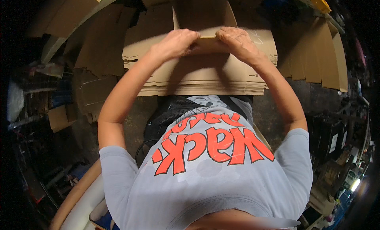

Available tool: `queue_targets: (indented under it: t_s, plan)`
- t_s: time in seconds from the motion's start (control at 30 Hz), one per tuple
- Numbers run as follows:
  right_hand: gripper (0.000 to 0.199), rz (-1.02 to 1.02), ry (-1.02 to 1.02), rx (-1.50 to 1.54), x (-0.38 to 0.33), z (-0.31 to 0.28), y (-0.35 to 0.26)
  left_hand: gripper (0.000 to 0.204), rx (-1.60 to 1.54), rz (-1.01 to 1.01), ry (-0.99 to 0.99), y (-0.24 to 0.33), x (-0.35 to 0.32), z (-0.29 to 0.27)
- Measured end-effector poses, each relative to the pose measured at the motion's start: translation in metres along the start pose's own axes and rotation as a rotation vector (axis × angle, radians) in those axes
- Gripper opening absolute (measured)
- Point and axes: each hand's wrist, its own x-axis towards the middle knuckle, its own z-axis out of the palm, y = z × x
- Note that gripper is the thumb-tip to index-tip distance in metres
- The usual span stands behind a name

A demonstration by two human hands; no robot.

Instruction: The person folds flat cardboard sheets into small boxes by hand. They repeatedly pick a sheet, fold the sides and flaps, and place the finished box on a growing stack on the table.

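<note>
The left hand (180, 41) and the right hand (237, 41) are both curled over the near edge of an open-topped brown corrugated cardboard carton (204, 16), fingers folded closed on the board with a short bare stretch of edge between them; the thumbs are hidden, so how hard they pinch cannot be told. The carton is straight ahead of the person's chest, its side walls standing up beyond the knuckles and its far end cut off by the top of the view. It looks light for its bulk, stiff along each flat panel but ready to hinge at the creases, and likely to dent or buckle if squeezed mid-panel. Dry, matt board should not slip much, though its cut edge may be sharp on bare skin. The best hold is probably near the corners, where two walls brace each other, with both hands level so that it does not twist. Below it lies a broad layered stack of flat tan cardboard sheets (152, 80), reaching out past both wrists. Farther out, large brown cardboard panels lean at the left (101, 44), and more tall brown panels stand at the right (316, 52).
</note>
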Motion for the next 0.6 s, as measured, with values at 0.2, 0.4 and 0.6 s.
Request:
queue_targets:
  t_s: [0.2, 0.4, 0.6]
  plan:
    - [0.042, 0.028, -0.269, 0.299, 0.002, -0.027, -0.031, 0.032, -0.092, -0.104, -0.039, 0.033, -0.031, 0.003]
    - [0.053, 0.247, -0.431, 0.395, 0.014, -0.032, -0.041, 0.032, -0.182, -0.208, -0.032, 0.045, -0.032, -0.007]
    - [0.05, 0.18, -0.372, 0.405, 0.004, -0.015, -0.032, 0.029, -0.08, 0.036, 0.252, 0.043, -0.051, -0.007]
